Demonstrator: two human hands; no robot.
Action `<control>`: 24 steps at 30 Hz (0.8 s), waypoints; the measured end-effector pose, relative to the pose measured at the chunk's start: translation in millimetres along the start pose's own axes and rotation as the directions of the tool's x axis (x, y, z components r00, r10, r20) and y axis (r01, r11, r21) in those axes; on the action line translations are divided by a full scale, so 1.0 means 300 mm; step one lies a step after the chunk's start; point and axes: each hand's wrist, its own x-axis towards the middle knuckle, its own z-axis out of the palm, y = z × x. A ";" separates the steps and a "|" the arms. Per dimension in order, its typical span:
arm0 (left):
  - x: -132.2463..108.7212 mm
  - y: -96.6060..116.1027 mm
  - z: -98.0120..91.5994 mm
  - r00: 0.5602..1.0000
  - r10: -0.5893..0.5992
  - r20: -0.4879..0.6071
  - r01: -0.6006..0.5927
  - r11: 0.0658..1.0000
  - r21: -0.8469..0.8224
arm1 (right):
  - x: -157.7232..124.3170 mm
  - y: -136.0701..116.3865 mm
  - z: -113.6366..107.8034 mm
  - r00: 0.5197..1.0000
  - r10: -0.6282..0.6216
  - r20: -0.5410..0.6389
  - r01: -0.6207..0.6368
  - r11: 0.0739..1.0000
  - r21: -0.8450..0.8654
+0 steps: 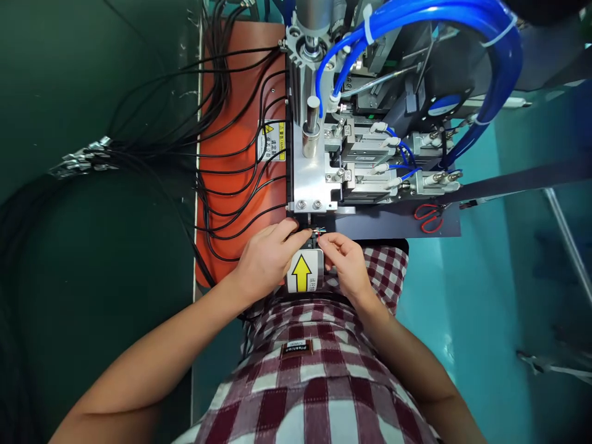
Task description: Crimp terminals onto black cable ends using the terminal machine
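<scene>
My left hand (267,254) reaches in from the left, its thumb and forefinger closed at the stripped end of a cable. Thin coloured wires (320,230) fan out there, just below the front of the metal machine. From the right, my right hand (346,262) pinches one of these wires, which looks red, between thumb and forefinger. Both sets of fingertips nearly meet over a small dark fixture (308,241). Directly beneath them sits a white label with a yellow arrow (302,273). The fingers partly hide the wire ends.
Black cables (240,166) run across an orange panel (222,216) to a bundle with metallic ends (87,157) on the left. The machine (314,166) has pneumatic cylinders (367,139) and blue hoses (504,55). Red-handled scissors (429,217) lie on the dark plate (379,228).
</scene>
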 end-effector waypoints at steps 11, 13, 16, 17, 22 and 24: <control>-0.004 -0.003 0.001 0.999 -0.036 0.020 0.036 0.999 -0.033 | -0.015 -0.078 -0.003 0.800 -0.578 0.160 0.501 0.497 -0.708; -0.003 -0.001 0.000 0.999 -0.031 0.009 0.031 0.999 -0.022 | -0.007 -0.081 -0.008 0.802 -0.572 0.174 0.510 0.504 -0.697; -0.003 -0.001 0.001 1.000 -0.015 -0.004 0.015 1.000 -0.009 | 0.015 -0.062 -0.007 0.872 -0.483 0.082 0.441 0.701 -0.561; -0.003 -0.002 0.001 1.000 -0.015 -0.002 0.015 1.000 -0.007 | 0.024 -0.051 -0.006 0.913 -0.406 0.047 0.381 0.802 -0.460; 0.005 0.000 -0.007 1.000 -0.014 0.006 0.014 1.000 0.012 | 0.052 0.000 -0.009 0.997 -0.065 0.051 0.066 0.998 -0.008; 0.008 0.017 -0.020 1.000 -0.014 -0.012 0.015 0.997 0.075 | 0.053 0.007 -0.016 0.996 -0.042 0.075 0.039 0.999 0.032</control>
